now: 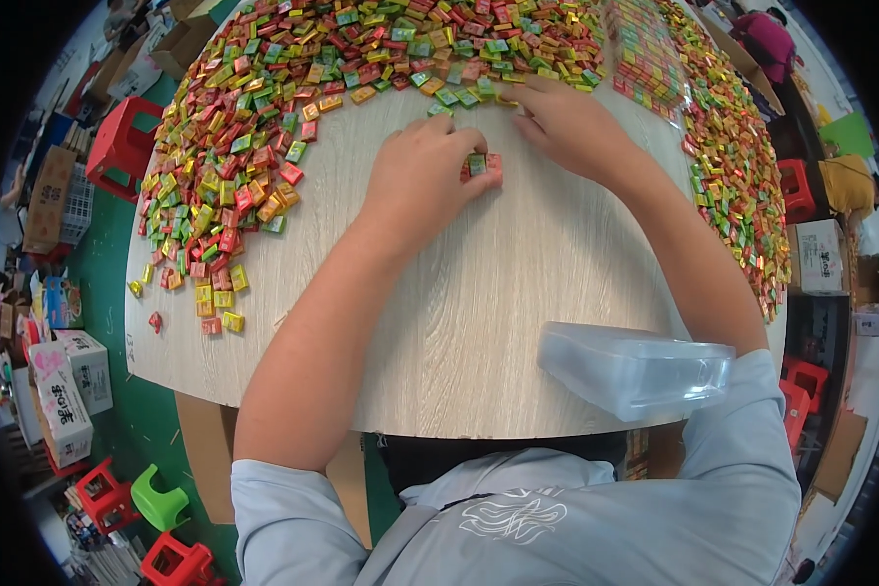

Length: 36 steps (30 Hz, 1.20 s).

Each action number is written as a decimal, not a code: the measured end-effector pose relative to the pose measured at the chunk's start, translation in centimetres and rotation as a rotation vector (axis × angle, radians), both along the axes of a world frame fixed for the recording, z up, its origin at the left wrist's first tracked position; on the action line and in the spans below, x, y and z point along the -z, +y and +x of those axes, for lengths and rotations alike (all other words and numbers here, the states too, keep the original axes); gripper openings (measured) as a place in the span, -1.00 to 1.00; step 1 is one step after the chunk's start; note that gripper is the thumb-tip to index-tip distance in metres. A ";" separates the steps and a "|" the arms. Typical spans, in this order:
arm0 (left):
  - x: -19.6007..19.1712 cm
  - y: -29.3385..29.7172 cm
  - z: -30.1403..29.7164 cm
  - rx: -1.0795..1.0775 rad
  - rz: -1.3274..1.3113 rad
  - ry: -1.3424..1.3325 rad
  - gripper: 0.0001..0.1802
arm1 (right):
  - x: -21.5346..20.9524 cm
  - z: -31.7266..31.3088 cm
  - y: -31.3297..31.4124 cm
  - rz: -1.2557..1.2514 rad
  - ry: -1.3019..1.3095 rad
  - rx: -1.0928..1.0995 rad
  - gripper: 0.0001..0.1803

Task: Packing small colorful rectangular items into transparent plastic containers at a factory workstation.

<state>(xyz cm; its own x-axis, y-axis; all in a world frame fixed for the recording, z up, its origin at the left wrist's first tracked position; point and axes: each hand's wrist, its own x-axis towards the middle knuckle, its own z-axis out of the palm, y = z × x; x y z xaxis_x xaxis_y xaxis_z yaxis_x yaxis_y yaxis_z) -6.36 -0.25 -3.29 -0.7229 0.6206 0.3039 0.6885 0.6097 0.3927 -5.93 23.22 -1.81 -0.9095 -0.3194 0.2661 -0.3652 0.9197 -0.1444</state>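
Left of the pale table (518,293) stand three red stools (122,146) and one green seat (161,498). Small wrapped packets (254,166), too many to count, heap around its left, far and right sides, cut off at the far edge. Over the table's middle, one left hand (430,166) grasps at least two packets, partly hidden by its fingers. One right hand (562,127) is at the heap's edge; its grip cannot be told. At the table's near right lies one clear plastic box (625,371), contents hard to make out; far right, one clear case (645,59) holds packet rows.

The left hand (425,166) is holding small red-and-green wrapped blocks (492,174); the right hand (569,127) is touching a multicoloured block heap (249,146); a clear plastic container (623,371) is lying on the pale wood-grain surface (459,313).
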 end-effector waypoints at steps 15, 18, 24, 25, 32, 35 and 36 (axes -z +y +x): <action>-0.7 -2.3 -0.2 0.100 0.110 -0.196 -0.56 | 0.1 6.1 -0.7 -0.283 -0.140 -0.025 -0.77; -0.8 -2.1 -0.2 0.099 0.086 -0.205 -0.60 | 0.3 6.3 -1.2 -0.321 -0.159 -0.033 -0.78; -1.0 -1.7 -0.3 0.115 0.083 -0.219 -0.70 | 1.0 6.7 -1.5 -0.462 -0.133 0.009 -0.54; -0.9 -1.7 -0.3 0.114 0.088 -0.229 -0.71 | 1.3 6.7 -1.4 -0.470 -0.138 0.012 -0.54; -0.6 -1.2 -0.1 0.146 0.109 -0.238 -0.65 | 2.2 5.6 -0.9 -0.363 -0.001 -0.149 -0.47; -1.0 -0.9 0.1 0.116 0.066 -0.241 -0.68 | 2.3 5.5 -1.2 -0.386 -0.053 -0.161 -0.53; -0.9 -0.9 0.1 0.111 0.069 -0.256 -0.68 | 2.3 5.5 -1.2 -0.402 -0.062 -0.154 -0.58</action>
